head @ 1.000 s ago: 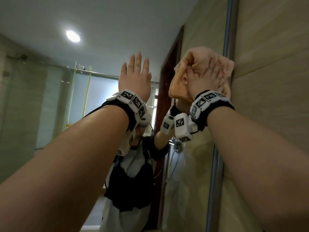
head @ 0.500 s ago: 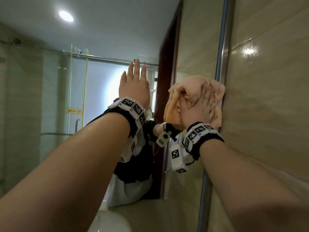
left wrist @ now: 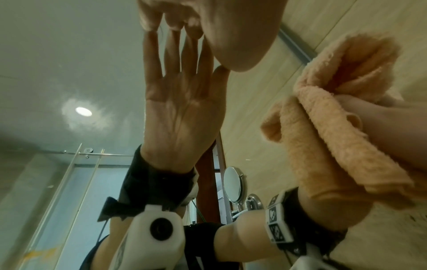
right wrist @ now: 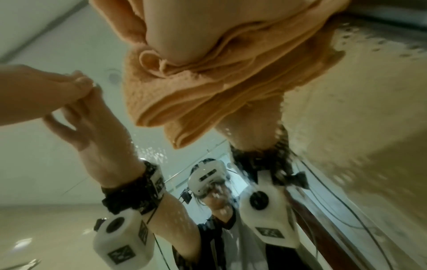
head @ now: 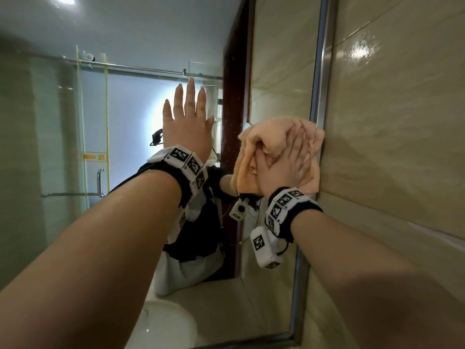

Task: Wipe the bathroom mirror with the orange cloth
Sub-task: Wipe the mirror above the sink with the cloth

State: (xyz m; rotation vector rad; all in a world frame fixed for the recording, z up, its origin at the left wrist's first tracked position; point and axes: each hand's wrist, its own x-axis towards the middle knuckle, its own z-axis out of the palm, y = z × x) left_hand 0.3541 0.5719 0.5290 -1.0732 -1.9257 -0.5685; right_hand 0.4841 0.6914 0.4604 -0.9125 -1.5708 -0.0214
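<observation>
Bathroom mirror point(head: 125, 109): mounted upright on the wall, metal frame edge point(head: 319, 71) running just right of the right grip; glass spotted with droplets around and below the right grip, as seen in the right wrist view; shower enclosure, ceiling light and toilet visible only as reflections, left of and below both grips.

Tiled wall point(head: 392, 147): beige, glossy, directly right of the frame edge, apart from the left grip.

Orange cloth point(head: 271, 137): bunched and folded in several layers, pressed flat against the glass beneath the right grip; upper folds protruding above the fingertips, a folded edge hanging left of and below the palm; right margin touching the frame edge.

Left hand point(head: 187, 129): released, fingers straight and slightly spread, pointing up; fingertips point(left wrist: 150, 20) touching the glass and meeting their own reflection, as seen in the left wrist view; grasping nothing; set left of the right grip, apart from the cloth.

Right hand point(head: 283, 167): flat on the cloth, fingers extended and spread over the folds, pressing cloth to glass; thumb partly tucked into a fold on the left side; not clenched.

Wrist bands with printed markers on both forearms, just below each grip.
</observation>
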